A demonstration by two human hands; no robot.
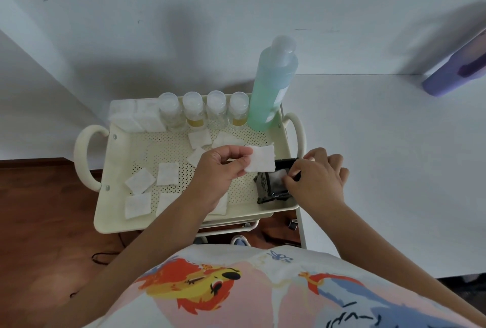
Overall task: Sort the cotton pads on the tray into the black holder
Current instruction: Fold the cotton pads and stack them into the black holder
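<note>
A cream perforated tray (123, 149) holds several loose white square cotton pads (140, 180). The black holder (265, 185) stands at the tray's right front corner with a white pad inside it. My left hand (218, 170) pinches one cotton pad (261, 159) by its left edge, holding it in the air just left of and above the holder. My right hand (317, 178) rests on the holder's right side, its fingertips at the pad inside the holder; the hand hides that side of the holder.
Along the tray's back edge stand several small clear bottles (193, 112), a tall green bottle (273, 86) and a stack of white pads (136, 114). The tray has looped handles (81, 159) on both sides. A white surface lies to the right, with a purple object (455, 72).
</note>
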